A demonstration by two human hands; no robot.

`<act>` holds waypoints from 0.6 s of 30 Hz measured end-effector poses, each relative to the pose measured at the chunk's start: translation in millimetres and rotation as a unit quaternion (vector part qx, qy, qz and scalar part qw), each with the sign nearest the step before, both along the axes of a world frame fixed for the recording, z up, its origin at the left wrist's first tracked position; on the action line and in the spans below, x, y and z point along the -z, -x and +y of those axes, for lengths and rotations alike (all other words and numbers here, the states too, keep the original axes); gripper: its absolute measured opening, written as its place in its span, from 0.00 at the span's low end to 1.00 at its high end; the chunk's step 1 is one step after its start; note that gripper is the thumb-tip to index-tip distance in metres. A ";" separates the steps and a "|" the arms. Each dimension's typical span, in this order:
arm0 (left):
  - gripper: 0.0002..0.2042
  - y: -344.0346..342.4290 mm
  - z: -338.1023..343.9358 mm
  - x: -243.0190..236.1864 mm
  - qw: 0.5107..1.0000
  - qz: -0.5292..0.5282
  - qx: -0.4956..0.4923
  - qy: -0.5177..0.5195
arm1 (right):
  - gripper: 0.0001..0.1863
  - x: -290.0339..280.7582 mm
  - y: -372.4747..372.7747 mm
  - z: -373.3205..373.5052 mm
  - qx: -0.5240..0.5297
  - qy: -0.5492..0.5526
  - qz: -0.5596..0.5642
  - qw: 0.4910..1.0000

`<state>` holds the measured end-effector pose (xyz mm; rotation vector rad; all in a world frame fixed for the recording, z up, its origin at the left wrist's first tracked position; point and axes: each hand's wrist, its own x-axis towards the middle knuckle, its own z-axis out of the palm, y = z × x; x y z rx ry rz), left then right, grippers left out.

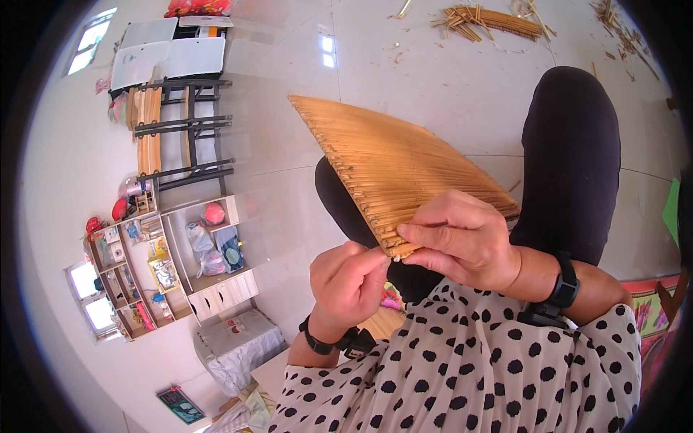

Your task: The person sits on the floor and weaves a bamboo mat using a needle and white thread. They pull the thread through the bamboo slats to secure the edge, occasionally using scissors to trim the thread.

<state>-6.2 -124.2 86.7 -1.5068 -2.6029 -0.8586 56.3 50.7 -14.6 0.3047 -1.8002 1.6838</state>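
A golden-brown mat of thin reed or straw sticks [404, 162], bound side by side, lies tilted across my lap and knees. One long edge shows a row of small knotted ends. My right hand [465, 238] grips its near end, thumb on top and fingers curled around the last sticks. Close beside the near corner, my left hand [349, 281] is closed, its thumb and finger pinched together against the binding. What is between those fingertips is too small to make out. A little pale material shows at the corner between both hands.
Bundled loose sticks [498, 22] lie on the tiled floor ahead, with scraps [628, 36] at the far right. Along the left stand folded black-legged furniture [184, 130], an open shelf unit [162, 263] and a covered box [242, 343]. My dark-trousered knee [574, 144] rises at right.
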 end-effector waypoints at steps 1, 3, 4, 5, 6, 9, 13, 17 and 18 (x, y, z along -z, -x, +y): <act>0.10 -0.4 -0.2 1.1 1.000 -0.004 -0.002 -0.005 | 0.20 0.6 -0.2 -0.7 0.006 0.000 -0.004 1.000; 0.09 -1.3 -1.3 2.8 1.000 -0.011 -0.007 -0.013 | 0.20 2.8 -0.9 -2.7 0.018 0.002 -0.012 1.000; 0.09 -1.8 -1.3 2.8 1.000 -0.013 -0.008 -0.012 | 0.20 3.0 -1.7 -1.7 0.018 0.001 -0.011 1.000; 0.09 -2.1 -0.7 2.2 1.000 -0.015 -0.008 -0.011 | 0.20 2.9 -2.5 0.7 0.018 0.000 -0.011 1.000; 0.09 -2.6 0.1 1.9 1.000 -0.018 -0.009 -0.010 | 0.20 2.8 -3.1 2.6 0.017 -0.001 -0.011 1.000; 0.08 -3.6 0.2 0.9 1.000 -0.022 -0.016 -0.001 | 0.20 1.3 -3.0 2.3 0.012 -0.002 -0.016 1.000; 0.09 -4.7 -0.5 -1.0 0.998 -0.056 -0.020 0.005 | 0.21 4.4 -1.2 -0.5 0.032 -0.013 -0.002 0.999; 0.10 -4.7 -4.7 -4.9 0.996 -0.084 -0.018 0.019 | 0.21 3.0 -1.5 -0.8 0.027 -0.018 0.003 0.999; 0.10 -4.7 -5.5 -5.0 0.996 -0.091 -0.017 0.020 | 0.21 2.8 -1.7 -0.8 0.026 -0.019 0.003 0.999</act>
